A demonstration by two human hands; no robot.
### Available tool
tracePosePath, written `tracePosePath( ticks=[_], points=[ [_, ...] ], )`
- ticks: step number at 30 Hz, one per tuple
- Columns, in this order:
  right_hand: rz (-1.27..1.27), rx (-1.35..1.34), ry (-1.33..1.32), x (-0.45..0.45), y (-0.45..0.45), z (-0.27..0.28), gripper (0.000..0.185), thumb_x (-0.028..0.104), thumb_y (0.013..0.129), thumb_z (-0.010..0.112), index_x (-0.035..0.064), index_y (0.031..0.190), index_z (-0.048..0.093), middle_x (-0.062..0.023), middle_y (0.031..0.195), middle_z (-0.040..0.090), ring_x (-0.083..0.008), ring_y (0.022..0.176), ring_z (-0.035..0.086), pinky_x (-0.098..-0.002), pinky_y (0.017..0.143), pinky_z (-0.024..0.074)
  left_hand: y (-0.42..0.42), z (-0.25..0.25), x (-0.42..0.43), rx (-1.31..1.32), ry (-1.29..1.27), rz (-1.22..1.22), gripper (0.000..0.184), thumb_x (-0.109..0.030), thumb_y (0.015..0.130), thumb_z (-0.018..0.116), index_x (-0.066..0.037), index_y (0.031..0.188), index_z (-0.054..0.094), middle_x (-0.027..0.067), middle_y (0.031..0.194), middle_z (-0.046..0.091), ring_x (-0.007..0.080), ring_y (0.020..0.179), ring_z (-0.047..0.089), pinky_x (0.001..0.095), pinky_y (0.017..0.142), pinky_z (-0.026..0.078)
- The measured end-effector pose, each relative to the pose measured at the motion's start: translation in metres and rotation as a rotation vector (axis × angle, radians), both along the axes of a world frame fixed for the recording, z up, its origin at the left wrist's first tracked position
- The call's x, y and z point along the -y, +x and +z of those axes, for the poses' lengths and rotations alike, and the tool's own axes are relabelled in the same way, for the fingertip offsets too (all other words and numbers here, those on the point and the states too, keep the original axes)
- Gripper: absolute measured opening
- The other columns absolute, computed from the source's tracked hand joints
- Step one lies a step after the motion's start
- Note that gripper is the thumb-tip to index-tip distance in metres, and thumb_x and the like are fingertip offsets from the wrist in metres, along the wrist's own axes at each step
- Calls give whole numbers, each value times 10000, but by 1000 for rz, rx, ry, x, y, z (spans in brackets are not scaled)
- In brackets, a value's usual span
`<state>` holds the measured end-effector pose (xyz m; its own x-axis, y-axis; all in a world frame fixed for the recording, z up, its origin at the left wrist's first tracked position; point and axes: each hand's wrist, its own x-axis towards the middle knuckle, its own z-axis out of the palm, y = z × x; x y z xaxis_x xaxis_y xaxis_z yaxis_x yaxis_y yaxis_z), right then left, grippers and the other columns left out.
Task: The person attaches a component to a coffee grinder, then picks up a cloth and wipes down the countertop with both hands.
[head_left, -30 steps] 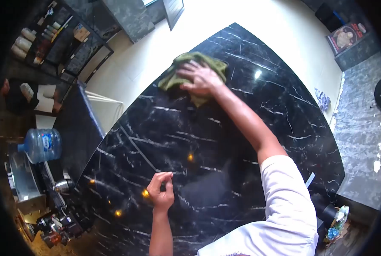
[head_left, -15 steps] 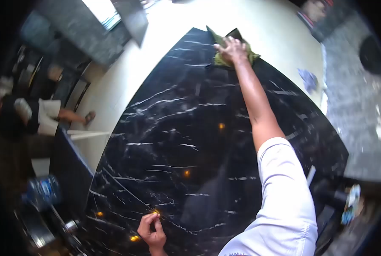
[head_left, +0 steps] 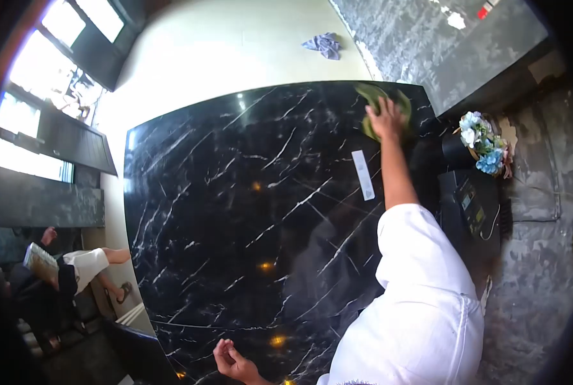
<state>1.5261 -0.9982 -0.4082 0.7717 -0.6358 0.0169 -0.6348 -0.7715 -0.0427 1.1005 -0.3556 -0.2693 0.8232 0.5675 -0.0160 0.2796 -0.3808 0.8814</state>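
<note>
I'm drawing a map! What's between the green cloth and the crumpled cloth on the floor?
In the head view, the edge of the black tabletop, then bare pale floor, lies between the green cloth and the crumpled cloth.

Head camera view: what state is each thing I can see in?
Green cloth, rumpled
Right hand, fingers spread over the green cloth
Left hand, loosely curled, nothing visible in it
Black tabletop, glossy
White strip, lying on the tabletop
Purplish cloth, crumpled on the floor
Flowers, blossoms open
</note>
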Motion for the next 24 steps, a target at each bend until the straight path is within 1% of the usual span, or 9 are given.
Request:
tracePosePath(
  ticks=[6, 9, 10, 12, 15, 16, 18, 21, 24],
  points=[
    [-206, 82, -12, 47, 5, -6, 962, 798, 898, 459, 197, 1639, 333, -106, 1711, 259, -391, 1565, 216, -700, 1221, 125, -9, -3, 45, -75, -11, 6, 265, 32, 981, 540, 4, 1214, 662, 98, 1029, 690, 173, 918, 646, 274, 870, 538],
    [227, 148, 70, -19, 60, 3, 888, 720, 914, 540, 176, 1602, 403, -110, 1691, 309, -399, 1570, 202, -721, 1226, 91, 17, -15, 82, -74, -30, -58, 263, 39, 974, 536, 8, 1204, 661, 98, 1018, 688, 176, 907, 643, 272, 857, 534],
    [415, 60, 46, -41, 67, 4, 763, 687, 939, 519, 243, 1557, 470, -72, 1665, 356, -380, 1536, 267, -709, 1207, 182, 34, -18, 90, -57, -19, -109, 262, 46, 968, 534, 10, 1194, 662, 100, 1013, 687, 177, 900, 642, 271, 850, 531],
    [695, 142, 135, -54, 73, -8, 756, 660, 961, 499, 265, 1600, 411, -15, 1715, 283, -326, 1585, 204, -660, 1256, 137, 77, -8, 125, -46, 60, -200, 250, 67, 951, 542, 15, 1162, 665, 107, 995, 683, 186, 877, 645, 282, 830, 536],
    [696, 214, 170, 6, 84, -28, 749, 666, 968, 483, 262, 1596, 424, -26, 1710, 301, -302, 1583, 227, -625, 1261, 137, 125, 5, 176, -37, 164, -372, 231, 87, 936, 552, 21, 1123, 671, 115, 974, 682, 198, 849, 646, 296, 799, 541],
    [552, 265, -2, 35, 81, -20, 723, 668, 968, 482, 251, 1558, 485, -53, 1663, 386, -301, 1541, 306, -595, 1227, 224, 137, 10, 189, -41, 199, -434, 225, 85, 937, 553, 22, 1116, 673, 117, 971, 684, 202, 845, 646, 297, 790, 539],
    [218, 175, 42, 112, 70, 4, 745, 670, 957, 478, 215, 1547, 500, -38, 1682, 358, -293, 1558, 271, -541, 1234, 218, 157, 16, 206, -36, 288, -553, 212, 81, 939, 555, 23, 1102, 677, 120, 964, 687, 209, 835, 644, 301, 770, 536],
    [65, 187, -40, 220, 63, -29, 722, 641, 943, 522, 148, 1468, 580, -87, 1609, 456, -307, 1482, 368, -526, 1190, 289, 160, 12, 214, -29, 305, -559, 195, 70, 944, 562, 23, 1091, 681, 120, 958, 689, 213, 821, 642, 305, 753, 533],
    [73, 591, -81, 254, 54, -72, 729, 629, 920, 566, 109, 1429, 612, -133, 1553, 508, -340, 1429, 410, -510, 1155, 343, 157, 7, 223, -40, 303, -569, 178, 60, 949, 569, 23, 1080, 684, 120, 952, 691, 218, 807, 640, 308, 737, 531]
  ],
)
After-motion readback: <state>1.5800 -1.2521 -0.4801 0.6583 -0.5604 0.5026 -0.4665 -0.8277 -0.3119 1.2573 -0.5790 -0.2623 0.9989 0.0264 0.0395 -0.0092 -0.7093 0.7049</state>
